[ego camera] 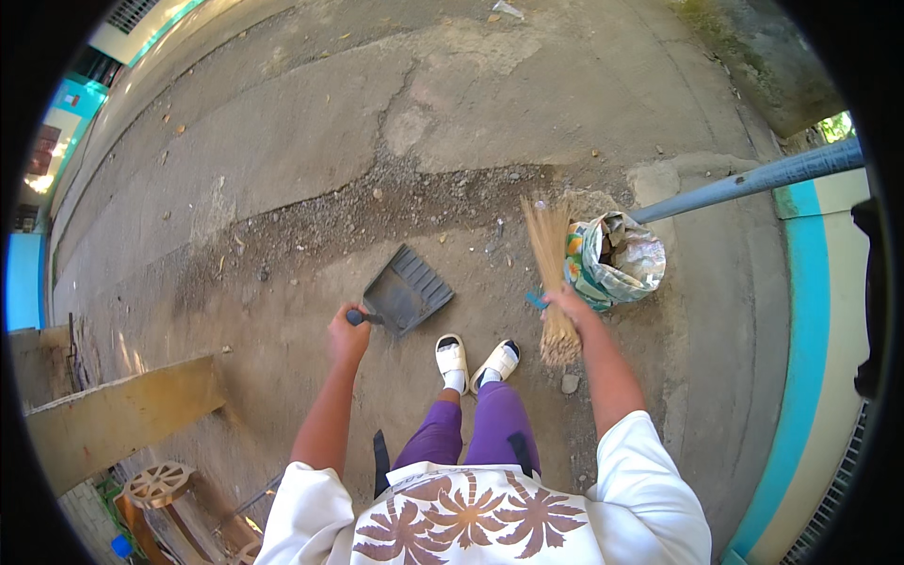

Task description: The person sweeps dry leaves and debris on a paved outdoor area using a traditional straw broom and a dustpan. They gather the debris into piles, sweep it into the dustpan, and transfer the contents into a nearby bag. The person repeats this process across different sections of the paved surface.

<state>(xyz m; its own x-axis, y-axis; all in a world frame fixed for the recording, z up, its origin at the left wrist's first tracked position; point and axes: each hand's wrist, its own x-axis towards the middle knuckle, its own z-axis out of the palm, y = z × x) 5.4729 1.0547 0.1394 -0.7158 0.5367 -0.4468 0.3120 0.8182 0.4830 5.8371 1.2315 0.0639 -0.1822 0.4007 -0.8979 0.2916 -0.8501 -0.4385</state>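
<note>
My left hand (pixel 347 337) is closed around the dark handle of a grey plastic dustpan (pixel 408 289), whose ridged pan reaches out ahead of my feet. Some dirt shows in the pan; whether it touches the ground I cannot tell. In my right hand (pixel 571 311) is a stick broom (pixel 549 247) of thin bundled ribs, gripped near its thick butt end, with the bristle tips pointing away from me. A blue-green strip hangs by the grip. Right beside the broom stands a printed sack (pixel 616 261) with a rolled-open mouth and brown dry leaves or scraps inside.
A blue-grey pole (pixel 752 181) rises behind the sack. Broken concrete with loose gravel (pixel 424 187) crosses the ground ahead. A low concrete wall (pixel 134 413) juts in at left, near a wooden piece with a wheel-shaped end (pixel 159 484). A turquoise and cream wall (pixel 809 282) borders the right.
</note>
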